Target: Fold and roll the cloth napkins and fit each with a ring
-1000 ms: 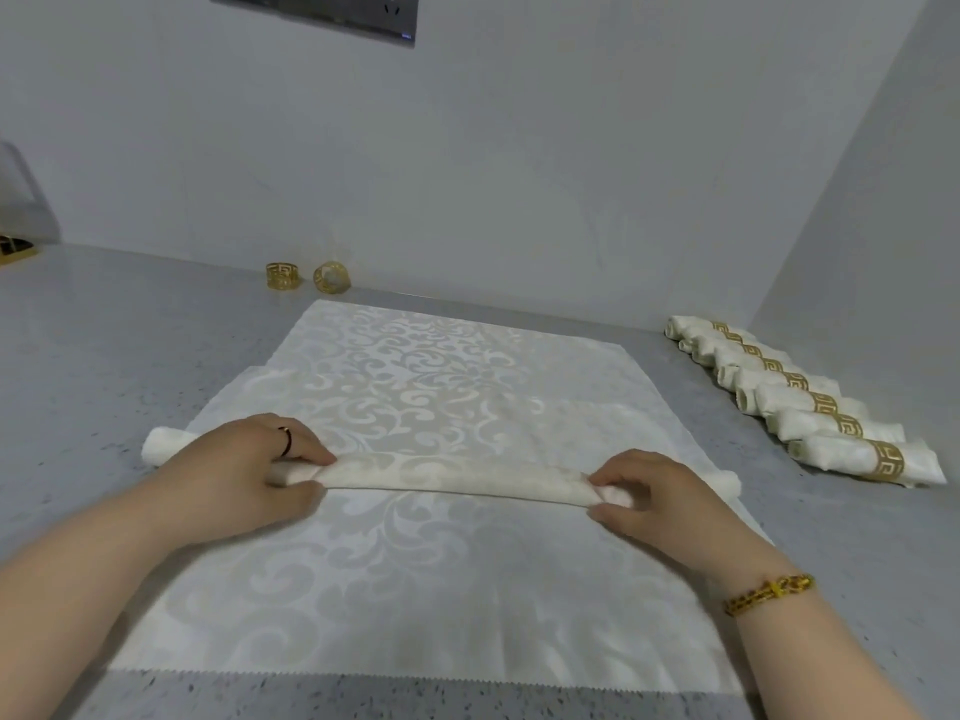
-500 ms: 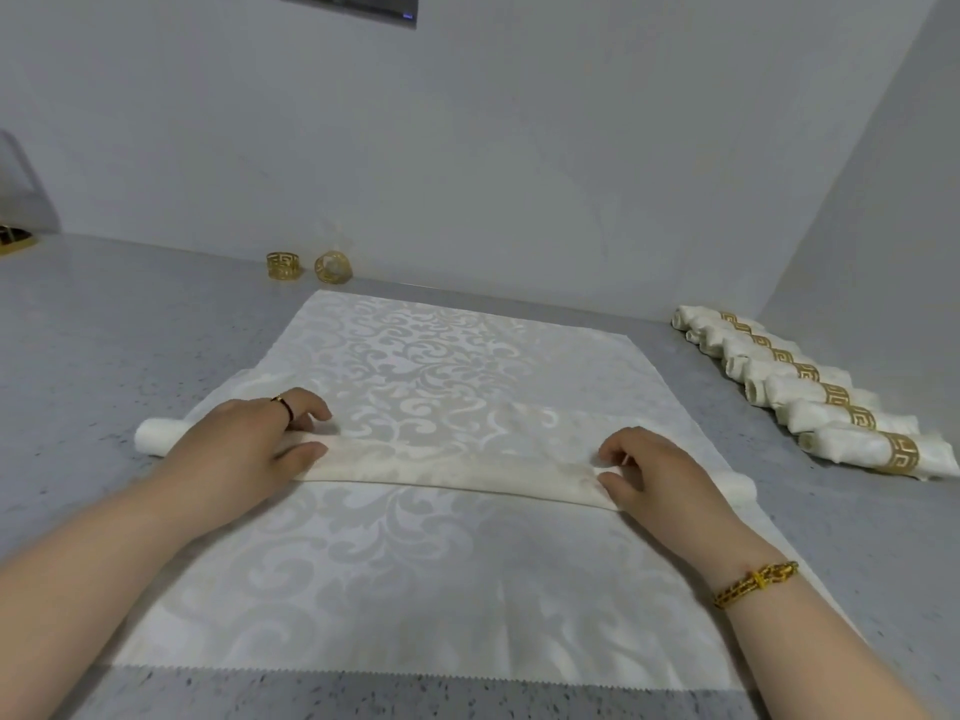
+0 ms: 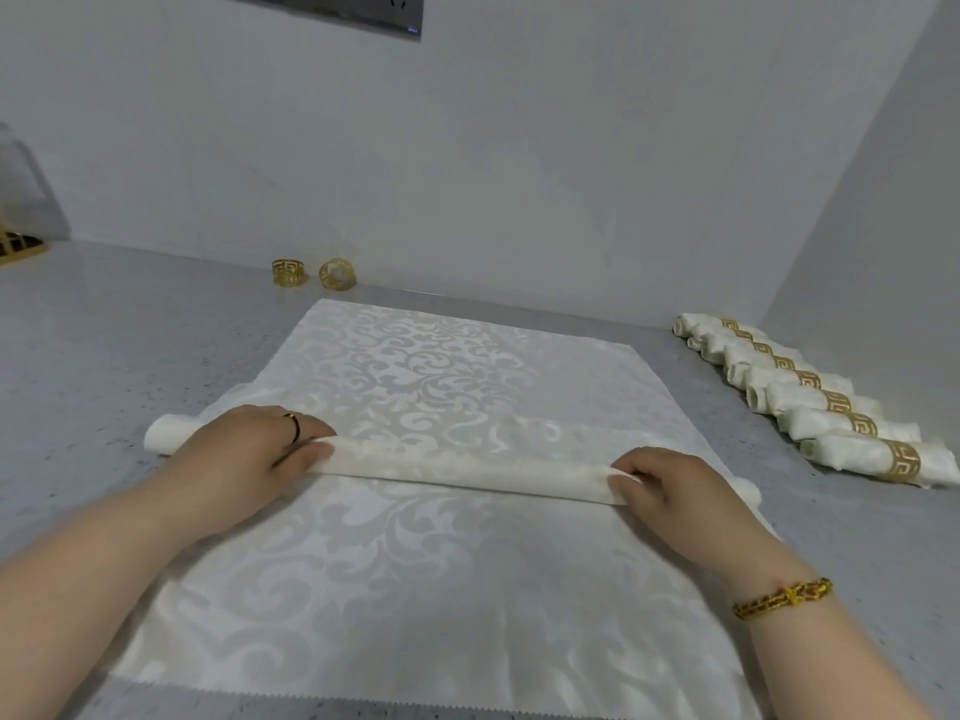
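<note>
My left fingers (image 3: 306, 433) curl over one end of the napkin roll (image 3: 467, 467), and my right fingers (image 3: 639, 465) pinch the other end. I judge the rolling to be midway. Next comes an even push forward from both ends across the flat patterned cloth (image 3: 415, 589). Two gold rings (image 3: 288, 272) wait far beyond my left fingers. The ringed rolls (image 3: 831, 407) line up to the right of my right fingers, on a grey speckled desk (image 3: 104, 345) in a white-walled corner.

Soft, even, cool indoor light, faint shadows, no glare, slightly soft focus, wide-angle bending at the edges
</note>
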